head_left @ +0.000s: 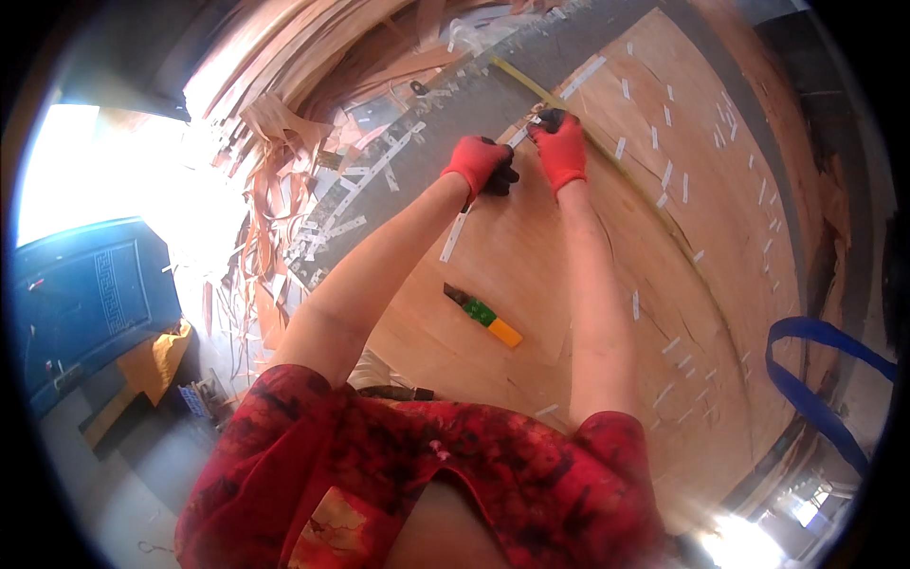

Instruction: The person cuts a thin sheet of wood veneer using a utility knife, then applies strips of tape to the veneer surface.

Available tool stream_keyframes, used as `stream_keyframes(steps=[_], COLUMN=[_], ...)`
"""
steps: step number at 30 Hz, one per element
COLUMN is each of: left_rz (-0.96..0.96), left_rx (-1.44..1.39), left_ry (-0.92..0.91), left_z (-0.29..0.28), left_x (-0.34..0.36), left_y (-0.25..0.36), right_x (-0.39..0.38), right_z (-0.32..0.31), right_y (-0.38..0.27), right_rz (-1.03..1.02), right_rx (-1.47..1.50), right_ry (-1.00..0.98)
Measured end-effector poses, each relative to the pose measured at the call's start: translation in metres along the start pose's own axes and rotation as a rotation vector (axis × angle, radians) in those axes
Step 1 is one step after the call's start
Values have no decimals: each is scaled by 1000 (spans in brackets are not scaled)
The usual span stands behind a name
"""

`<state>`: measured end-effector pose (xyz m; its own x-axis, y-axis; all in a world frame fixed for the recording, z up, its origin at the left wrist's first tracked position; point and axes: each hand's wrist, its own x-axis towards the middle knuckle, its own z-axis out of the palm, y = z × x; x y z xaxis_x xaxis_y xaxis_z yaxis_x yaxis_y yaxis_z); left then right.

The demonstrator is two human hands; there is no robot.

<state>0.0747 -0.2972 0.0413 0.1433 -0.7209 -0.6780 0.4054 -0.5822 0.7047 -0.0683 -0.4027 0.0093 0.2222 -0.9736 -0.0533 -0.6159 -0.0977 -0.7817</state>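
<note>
My left hand (481,167), in a red glove with dark fingers, is closed low over the edge of a thin wood veneer sheet (474,365). Just right of it and farther away, my right hand (561,152), gloved the same, has its fingers pinched together. Between the two hands shows a short white tape strip (518,137); whether either hand grips it I cannot make out. Another white strip (455,235) lies on the veneer below my left hand. Nearer to me rests a knife-like tool (484,316) with a green and yellow handle and a dark end.
A long yellow strip (654,201) runs across the veneer past my right hand. Many white tape bits dot the sheet and the grey table edge (445,112). Torn veneer scraps (270,190) heap at the left. A blue strap (823,341) hangs at the right.
</note>
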Motion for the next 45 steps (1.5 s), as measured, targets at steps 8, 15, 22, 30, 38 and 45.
stream_keyframes(steps=[8, 15, 22, 30, 38, 45], left_rz=[-14, 11, -31, 534, 353, 391], left_rx=[-53, 14, -73, 1505, 133, 98], left_ry=[1, -15, -103, 167, -102, 37], left_z=[-6, -5, -11, -47, -125, -98], left_x=[3, 3, 7, 31, -42, -60], left_y=[-3, -3, -5, 31, 33, 8], right_x=[-20, -28, -39, -39, -38, -56], right_z=[-28, -22, -31, -29, -22, -82], right_y=[12, 19, 8, -6, 0, -43], right_rz=[-534, -681, -663, -630, -593, -557], right_rx=[-24, -518, -717, -755, -846, -16], right_ry=[-60, -224, -350, -399, -420, -12])
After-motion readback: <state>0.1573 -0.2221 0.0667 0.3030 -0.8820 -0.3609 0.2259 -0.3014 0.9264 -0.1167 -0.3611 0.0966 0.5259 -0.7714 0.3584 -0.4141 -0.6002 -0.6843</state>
